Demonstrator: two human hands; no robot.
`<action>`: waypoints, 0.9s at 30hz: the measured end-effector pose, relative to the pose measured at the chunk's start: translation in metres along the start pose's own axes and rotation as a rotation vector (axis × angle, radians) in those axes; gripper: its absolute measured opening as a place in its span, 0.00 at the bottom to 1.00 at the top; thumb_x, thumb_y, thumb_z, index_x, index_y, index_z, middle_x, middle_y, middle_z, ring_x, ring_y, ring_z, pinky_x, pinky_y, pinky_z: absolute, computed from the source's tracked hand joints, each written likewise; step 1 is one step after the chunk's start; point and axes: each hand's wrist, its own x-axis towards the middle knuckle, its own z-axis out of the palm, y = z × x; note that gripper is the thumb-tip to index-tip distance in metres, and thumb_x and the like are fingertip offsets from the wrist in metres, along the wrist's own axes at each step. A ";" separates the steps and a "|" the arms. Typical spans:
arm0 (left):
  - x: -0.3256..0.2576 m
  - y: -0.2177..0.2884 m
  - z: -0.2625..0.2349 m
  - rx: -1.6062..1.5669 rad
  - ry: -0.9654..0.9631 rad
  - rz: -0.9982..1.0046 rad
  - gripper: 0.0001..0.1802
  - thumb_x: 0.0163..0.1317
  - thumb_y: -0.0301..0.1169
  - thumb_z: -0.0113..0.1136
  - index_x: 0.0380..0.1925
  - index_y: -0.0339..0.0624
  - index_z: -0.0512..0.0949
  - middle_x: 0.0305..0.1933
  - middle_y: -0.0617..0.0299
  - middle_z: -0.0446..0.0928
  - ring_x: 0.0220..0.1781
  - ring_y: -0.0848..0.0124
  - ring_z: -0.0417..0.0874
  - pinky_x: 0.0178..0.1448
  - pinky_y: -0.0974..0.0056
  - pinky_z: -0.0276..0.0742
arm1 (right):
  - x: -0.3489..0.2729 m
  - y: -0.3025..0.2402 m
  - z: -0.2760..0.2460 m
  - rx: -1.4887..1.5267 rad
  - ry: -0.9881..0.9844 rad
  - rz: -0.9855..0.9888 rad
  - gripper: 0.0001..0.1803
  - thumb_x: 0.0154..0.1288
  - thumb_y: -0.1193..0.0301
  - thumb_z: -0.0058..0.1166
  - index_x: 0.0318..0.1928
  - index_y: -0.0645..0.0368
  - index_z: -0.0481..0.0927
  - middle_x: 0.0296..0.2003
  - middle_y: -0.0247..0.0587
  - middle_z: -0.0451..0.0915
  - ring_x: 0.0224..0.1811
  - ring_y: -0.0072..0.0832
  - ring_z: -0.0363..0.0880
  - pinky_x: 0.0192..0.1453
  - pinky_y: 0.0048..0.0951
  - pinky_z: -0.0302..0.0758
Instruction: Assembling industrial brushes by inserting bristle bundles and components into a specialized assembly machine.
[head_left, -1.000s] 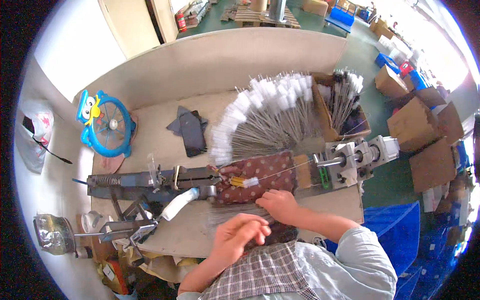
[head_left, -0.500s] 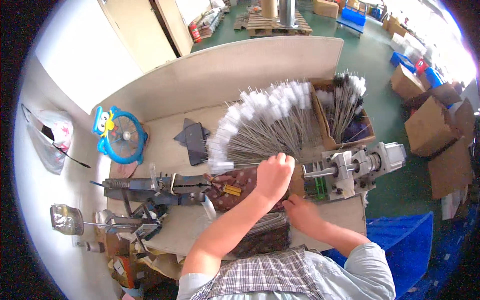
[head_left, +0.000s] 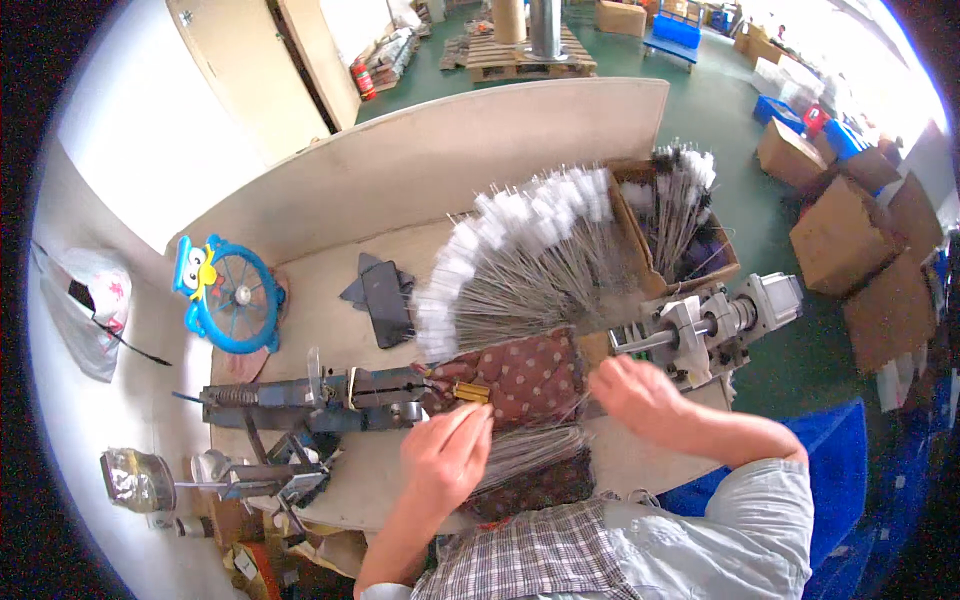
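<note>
A: Head view, workbench [head_left: 330,330]. Left hand [head_left: 447,455] sits low at the bench's near edge, fingers extended and held close together, tips pointing toward the small yellow block [head_left: 472,392] on the spotted brown cloth [head_left: 525,375]. Whether the tips pinch anything, I cannot tell.

B: What lies under that hand?

A: A flat bundle of thin grey wires [head_left: 530,450], running right from beneath the palm, across a second dark patterned cloth [head_left: 535,485] at the bench edge.

B: Right hand?

A: Right hand [head_left: 640,398] is at the right end of the spotted cloth, just beside the grey metal machine head [head_left: 700,330]. Fingers loosely curled and slightly apart, blurred; no clear grip on anything visible.

B: Position of the wire stock?

A: A large fan of wires with white tips [head_left: 520,250] spreads over the middle of the bench, just behind the spotted cloth. More wires, some with black tips, stand in a cardboard box [head_left: 725,265] at its right.

B: Left side of the bench?

A: A long dark metal fixture [head_left: 310,395] runs up to the cloth's left edge. Behind it, a black folded item [head_left: 385,300] and a blue owl-shaped fan [head_left: 228,295], well apart from both hands.
</note>
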 end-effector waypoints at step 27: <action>-0.096 -0.064 0.020 -2.380 0.569 -1.374 0.23 0.59 0.53 0.50 0.27 0.45 0.79 0.18 0.68 0.69 0.24 0.73 0.69 0.34 0.64 0.67 | 0.142 -0.040 0.021 0.912 0.206 -0.184 0.07 0.48 0.63 0.60 0.27 0.52 0.83 0.25 0.30 0.80 0.32 0.32 0.75 0.37 0.32 0.74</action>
